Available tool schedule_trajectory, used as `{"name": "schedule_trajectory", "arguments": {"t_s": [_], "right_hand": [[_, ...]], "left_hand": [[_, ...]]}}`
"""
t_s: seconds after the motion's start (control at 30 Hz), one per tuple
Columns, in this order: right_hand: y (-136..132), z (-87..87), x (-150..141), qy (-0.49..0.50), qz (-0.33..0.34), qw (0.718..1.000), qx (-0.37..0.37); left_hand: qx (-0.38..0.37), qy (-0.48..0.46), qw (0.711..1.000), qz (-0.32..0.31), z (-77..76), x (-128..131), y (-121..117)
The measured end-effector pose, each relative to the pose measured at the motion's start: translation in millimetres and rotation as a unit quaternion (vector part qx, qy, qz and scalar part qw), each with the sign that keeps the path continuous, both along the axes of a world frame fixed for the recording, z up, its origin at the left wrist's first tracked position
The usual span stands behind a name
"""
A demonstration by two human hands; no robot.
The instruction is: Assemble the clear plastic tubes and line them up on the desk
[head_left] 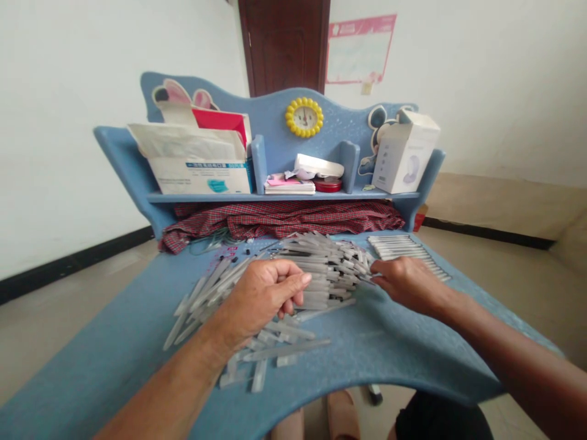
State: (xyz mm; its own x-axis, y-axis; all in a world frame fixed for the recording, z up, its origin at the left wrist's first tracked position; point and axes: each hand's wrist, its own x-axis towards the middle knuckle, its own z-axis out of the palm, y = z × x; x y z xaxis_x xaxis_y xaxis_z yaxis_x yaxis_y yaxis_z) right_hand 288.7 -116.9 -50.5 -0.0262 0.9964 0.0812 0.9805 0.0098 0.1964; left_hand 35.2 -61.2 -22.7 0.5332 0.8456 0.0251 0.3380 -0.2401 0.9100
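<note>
A heap of translucent whitish pen parts covers the middle of the blue desk. My left hand is closed above the heap's left side, thumb pressed against the curled fingers; anything in it is hidden. At the heap's right edge, my right hand pinches with its fingertips, near a thin dark tip that I cannot make out clearly. Long pen barrels lie slanted left of my left hand. Below that hand are loose short caps. Beyond my right hand, slim pens lie in a neat row.
Along the back of the blue desk lies a red checked cloth. The shelf above holds a mask box, a notepad stack, a red round tin and a white box. The desk's front edge curves inward.
</note>
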Motion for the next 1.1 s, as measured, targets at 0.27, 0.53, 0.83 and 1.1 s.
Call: {"name": "schedule_trajectory", "arguments": {"t_s": [0.27,0.53,0.83,1.1], "right_hand": [[-20,-2.6,-68,0.081,0.195,0.977,0.029],[-26,-9.5,-92,0.075,0.229,0.971,-0.002],[-26,-10.3,-97,0.058,0.226,0.971,-0.047],[-27,2.7,-82,0.082,0.207,0.975,-0.025]], "left_hand": [[0.028,0.012,1.000,-0.001,-3.8,0,0],[0.029,-0.012,0.999,0.006,-4.0,0,-2],[0.027,-0.007,0.999,-0.020,-5.0,-3,-2],[0.229,0.088,0.964,-0.102,-6.7,-1,-10]]}}
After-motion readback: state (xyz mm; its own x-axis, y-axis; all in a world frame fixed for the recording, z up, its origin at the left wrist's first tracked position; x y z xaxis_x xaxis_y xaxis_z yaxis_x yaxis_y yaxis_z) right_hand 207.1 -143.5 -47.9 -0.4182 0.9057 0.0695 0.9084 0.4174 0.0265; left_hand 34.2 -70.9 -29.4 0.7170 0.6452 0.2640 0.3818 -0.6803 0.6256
